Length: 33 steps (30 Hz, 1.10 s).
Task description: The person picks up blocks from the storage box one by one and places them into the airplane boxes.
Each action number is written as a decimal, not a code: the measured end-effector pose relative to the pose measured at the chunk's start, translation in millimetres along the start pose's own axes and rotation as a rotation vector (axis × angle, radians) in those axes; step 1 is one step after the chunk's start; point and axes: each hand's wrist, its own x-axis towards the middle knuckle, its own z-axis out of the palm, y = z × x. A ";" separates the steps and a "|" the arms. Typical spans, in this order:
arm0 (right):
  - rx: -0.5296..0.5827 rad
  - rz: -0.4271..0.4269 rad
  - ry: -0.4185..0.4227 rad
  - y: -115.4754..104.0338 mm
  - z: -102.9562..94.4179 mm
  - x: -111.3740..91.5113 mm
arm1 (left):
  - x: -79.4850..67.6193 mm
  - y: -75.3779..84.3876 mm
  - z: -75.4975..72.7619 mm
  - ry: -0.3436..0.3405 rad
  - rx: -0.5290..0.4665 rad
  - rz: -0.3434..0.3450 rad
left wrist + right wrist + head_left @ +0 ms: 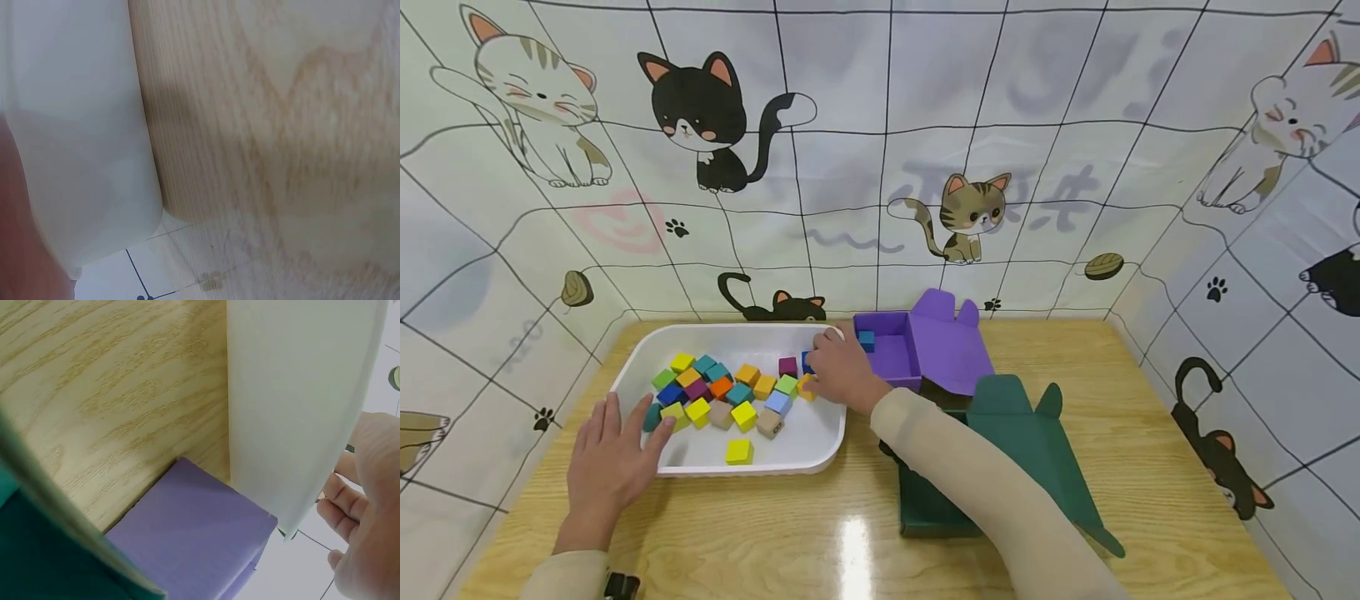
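A white tray point(692, 458) holds many coloured cubes, among them a yellow cube point(739, 452) apart at the front. My left hand point(613, 454) lies over the tray's left front rim, fingers spread, fingertips near a teal cube point(652, 417). My right hand point(846, 367) reaches over the tray's right rim, its fingers bent down beside a dark blue cube point(807, 362) and an orange cube point(806, 387). Whether it pinches either one is hidden. In the right wrist view the right hand point(362, 506) is behind the tray wall point(294, 412), fingers loosely curled.
Right of the tray stands an open purple box point(891, 381) with a blue cube point(866, 341) inside. In front of it, an open dark green box point(936, 508) lies partly under the right sleeve point(977, 483). A cat-print sheet point(850, 167) surrounds the wooden table point(775, 533).
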 end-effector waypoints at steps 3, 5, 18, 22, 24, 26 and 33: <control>-0.019 0.000 -0.020 -2.8 -0.1 2.6 | 0.4 -1.1 0.2 0.002 -0.003 0.003; -0.034 0.007 -0.035 -4.5 -0.4 2.7 | 0.7 -1.5 0.7 0.002 -0.001 0.006; 0.009 0.087 -0.023 25.5 -19.1 -3.2 | 1.8 -3.3 2.6 -0.003 -0.005 0.007; 0.062 0.185 -0.014 59.2 -29.5 -15.1 | 1.7 -2.9 2.3 -0.009 -0.005 0.006; 0.094 0.233 -0.032 75.3 -29.6 -23.5 | 1.7 -3.2 2.7 -0.014 -0.003 0.003; 0.126 0.265 -0.070 88.9 -26.8 -32.7 | 1.8 -4.1 3.1 -0.019 0.002 0.000; 0.196 0.247 -0.200 110.6 -10.2 -61.5 | 1.5 -3.9 3.0 -0.029 0.004 0.003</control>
